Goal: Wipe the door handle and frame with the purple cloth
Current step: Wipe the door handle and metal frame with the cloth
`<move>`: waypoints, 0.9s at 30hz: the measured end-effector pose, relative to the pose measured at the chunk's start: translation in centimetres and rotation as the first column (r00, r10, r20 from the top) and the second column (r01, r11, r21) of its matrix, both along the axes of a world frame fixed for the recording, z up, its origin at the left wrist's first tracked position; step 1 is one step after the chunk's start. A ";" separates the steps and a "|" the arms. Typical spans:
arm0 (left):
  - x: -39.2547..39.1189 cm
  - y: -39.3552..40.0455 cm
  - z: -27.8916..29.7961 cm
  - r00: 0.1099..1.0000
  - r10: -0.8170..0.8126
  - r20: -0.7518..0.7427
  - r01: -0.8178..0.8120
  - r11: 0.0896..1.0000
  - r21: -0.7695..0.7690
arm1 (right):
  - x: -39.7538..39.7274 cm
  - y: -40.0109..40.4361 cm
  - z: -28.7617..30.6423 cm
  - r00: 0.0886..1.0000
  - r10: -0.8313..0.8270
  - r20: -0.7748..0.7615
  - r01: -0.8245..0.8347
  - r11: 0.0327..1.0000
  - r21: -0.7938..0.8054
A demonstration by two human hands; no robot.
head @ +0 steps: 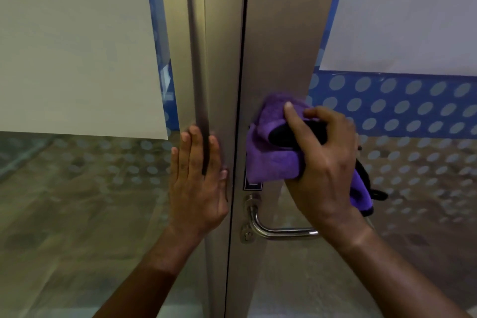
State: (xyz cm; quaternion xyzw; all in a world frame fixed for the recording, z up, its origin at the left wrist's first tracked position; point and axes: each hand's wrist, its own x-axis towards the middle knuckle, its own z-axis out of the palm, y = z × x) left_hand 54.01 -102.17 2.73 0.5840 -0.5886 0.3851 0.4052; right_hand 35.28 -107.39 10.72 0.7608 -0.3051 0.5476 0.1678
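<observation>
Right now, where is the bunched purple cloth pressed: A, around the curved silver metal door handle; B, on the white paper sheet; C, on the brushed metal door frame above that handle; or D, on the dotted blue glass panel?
C: the right hand presses the purple cloth on the metal door frame, above the bare silver handle.

The place looks like an office or public building: brushed-metal door frame point(281, 33), glass panels point(423, 188) with blue dotted privacy film point(402, 106), paper sheets point(74, 44) taped on, and a steel lever handle point(273, 227).
</observation>
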 end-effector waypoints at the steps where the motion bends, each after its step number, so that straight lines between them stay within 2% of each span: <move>1: 0.0 0.0 0.0 1.000 0.000 -0.001 0.000 1.000 0.002 | 0.6 0.2 0.3 0.999 -0.027 -0.023 0.027 0.999 -0.018; 7: 0.0 0.0 0.1 1.000 -0.029 0.002 0.029 1.000 0.013 | 1.0 1.2 -2.0 0.949 -0.102 -0.297 0.064 0.989 -0.136; 11: 0.0 -0.1 0.0 1.000 -0.027 -0.011 0.027 0.999 -0.019 | 0.2 1.3 -3.8 0.912 -0.082 -0.403 0.034 0.992 -0.125; 16: 0.3 -0.2 -0.1 1.000 -0.031 -0.003 0.031 0.999 -0.015 | -1.0 1.6 -6.2 0.813 -0.035 -0.581 -0.011 0.997 -0.075; 19: 0.3 -0.1 0.0 1.000 -0.028 -0.001 0.028 1.000 -0.006 | -1.8 1.3 -6.0 0.849 -0.012 -0.528 -0.003 1.000 -0.028; 22: 0.2 -0.2 0.1 1.000 -0.026 -0.002 0.026 1.000 -0.007 | -2.1 0.7 -4.0 0.955 -0.041 -0.293 0.047 0.999 0.012; 24: 0.1 -0.2 0.0 1.000 -0.016 -0.007 0.016 1.000 -0.008 | -1.0 0.3 -2.4 0.986 -0.080 -0.147 0.085 0.996 0.025; 26: 0.1 -0.2 0.0 1.000 -0.021 -0.005 0.021 1.000 -0.016 | 0.2 0.4 -1.8 0.987 -0.087 -0.137 0.086 0.996 -0.018; 27: 0.1 -0.2 0.0 1.000 -0.021 -0.003 0.021 1.000 -0.020 | 0.3 0.6 -2.3 0.975 -0.079 -0.205 0.068 0.996 -0.060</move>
